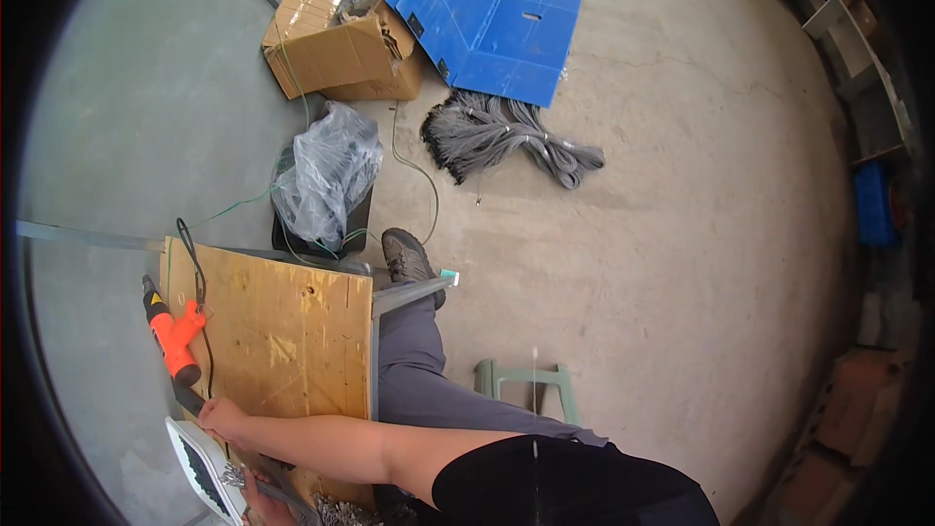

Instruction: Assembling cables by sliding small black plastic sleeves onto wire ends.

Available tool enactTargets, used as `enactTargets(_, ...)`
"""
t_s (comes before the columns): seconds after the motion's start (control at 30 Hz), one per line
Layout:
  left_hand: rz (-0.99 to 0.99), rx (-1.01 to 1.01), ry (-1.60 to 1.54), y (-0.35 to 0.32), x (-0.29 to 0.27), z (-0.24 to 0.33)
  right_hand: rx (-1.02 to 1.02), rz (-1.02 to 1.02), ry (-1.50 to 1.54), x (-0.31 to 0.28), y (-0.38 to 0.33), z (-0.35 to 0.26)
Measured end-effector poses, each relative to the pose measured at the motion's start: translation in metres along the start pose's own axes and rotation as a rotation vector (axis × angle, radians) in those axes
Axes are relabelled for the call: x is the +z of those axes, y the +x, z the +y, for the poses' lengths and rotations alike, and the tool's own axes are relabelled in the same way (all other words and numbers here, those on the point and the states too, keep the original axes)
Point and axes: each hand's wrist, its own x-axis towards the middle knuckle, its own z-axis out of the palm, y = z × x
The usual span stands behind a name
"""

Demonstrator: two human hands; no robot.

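Risk, power tool: the orange power tool [172, 336] lies at the left edge of the plywood worktop [292, 331], nose toward the far corner, its black handle end toward the near edge. In my judgement a nudge from the forearm could push it off that edge.
Risk, cord: a black cord [195, 273] loops up from the tool and over the far left corner of the worktop. A snag on it would likely drag the tool.
Risk, loose parts: a heap of small grey metal parts [336, 511] sits at the near edge of the worktop; they could scatter to the concrete floor [633, 234] if the hand sweeps through.
Risk, footing: one shoe [407, 258] rests beside the far right corner of the worktop, near a thin green wire [414, 170] trailing over the floor. I judge a trip possible.
Left hand [224, 419]: curled, knuckles up, at the near left of the worktop, touching or just beside the tool's black handle end. Whether it grips the handle I cannot tell.
Right hand [258, 497]: low at the frame edge, fingers closed round a small cluster of metal parts [234, 474], next to a white tray [200, 468] of dark pieces.
Surroundings: clear plastic bag [326, 175] over a black bin, cardboard box [341, 39], blue plastic crate [492, 19], grey cable bundle [506, 136], green stool [526, 385].
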Motion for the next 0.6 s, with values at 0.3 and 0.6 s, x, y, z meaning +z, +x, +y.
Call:
enactTargets(0.3,0.003,0.013,-0.036,0.0,0.0,-0.003,-0.022,0.03,-0.197,-0.001,-0.011,-0.005)
enactTargets(0.6,0.342,-0.035,0.048,-0.012,0.0,0.004,-0.087,-0.163,-0.522,-0.003,-0.02,0.005)
